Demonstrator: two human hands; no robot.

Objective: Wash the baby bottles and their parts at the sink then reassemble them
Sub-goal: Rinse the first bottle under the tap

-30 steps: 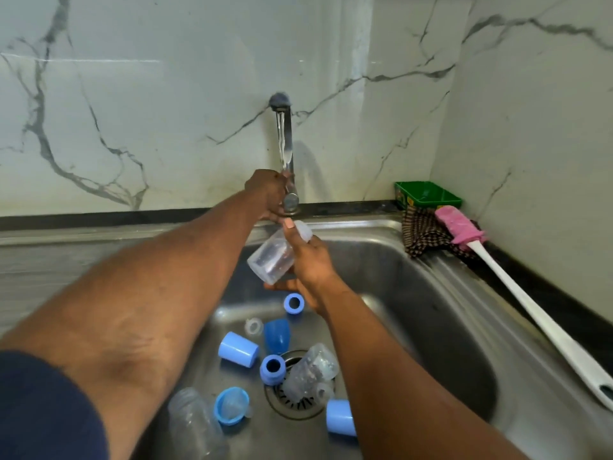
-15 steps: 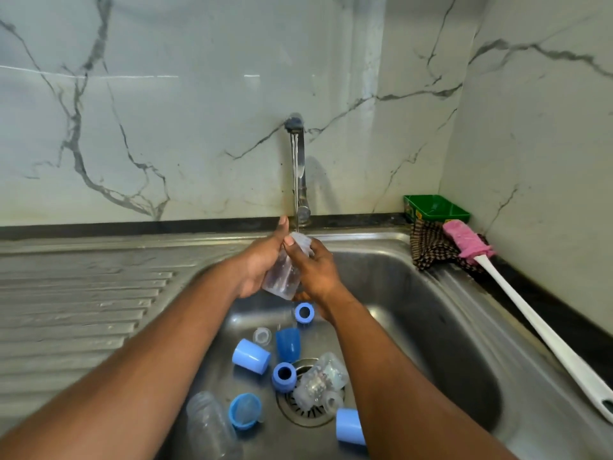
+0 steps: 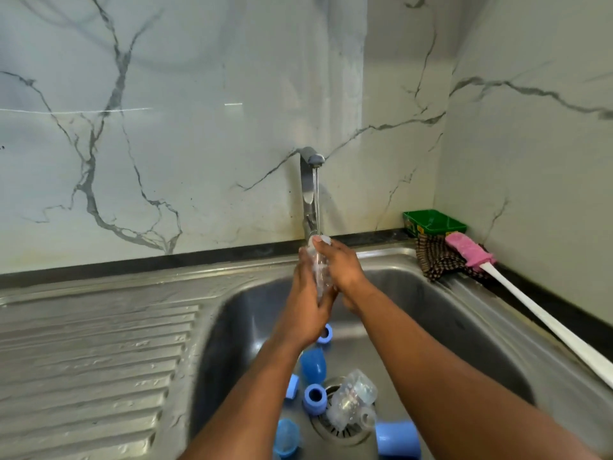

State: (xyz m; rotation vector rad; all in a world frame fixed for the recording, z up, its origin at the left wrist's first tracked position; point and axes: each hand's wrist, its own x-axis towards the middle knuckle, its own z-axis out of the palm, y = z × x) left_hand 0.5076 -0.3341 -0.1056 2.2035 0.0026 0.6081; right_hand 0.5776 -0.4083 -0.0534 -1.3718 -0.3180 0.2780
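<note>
under the running tap: clear bottle held in both hands

over the sink basin [image 3: 252,313], we hold one clear baby bottle [image 3: 320,273] upright between our two hands, directly beneath the tap [image 3: 310,194]. a thin stream of water [image 3: 316,200] falls from the spout onto the top of the bottle.

hand state:
- left hand [image 3: 306,303]: fingers curled round the left side and lower part of the bottle, gripping it.
- right hand [image 3: 341,270]: fingers wrapped round the right side and upper part, with the thumb lying across the bottle's mouth.

the bottle is mostly hidden between the palms; only a narrow strip of clear plastic shows.

on the basin floor, below our forearms, the other parts lie loose:
- a second clear bottle [image 3: 353,401] on its side over the drain strainer [image 3: 341,429].
- a blue ring [image 3: 315,398] touching that bottle on its left.
- a darker blue cap [image 3: 312,365] just behind the ring.
- a small blue ring [image 3: 325,334] near our left wrist.
- a blue cap [image 3: 398,438] right of the drain.
- a blue dome-shaped part [image 3: 286,438] left of the drain.

on the right rim of the sink lie a checked cloth [image 3: 434,260], a green tray [image 3: 434,222] in the corner, and a bottle brush [image 3: 530,303] with a pink head and white handle. the ribbed draining board [image 3: 93,360] extends to the left.
</note>
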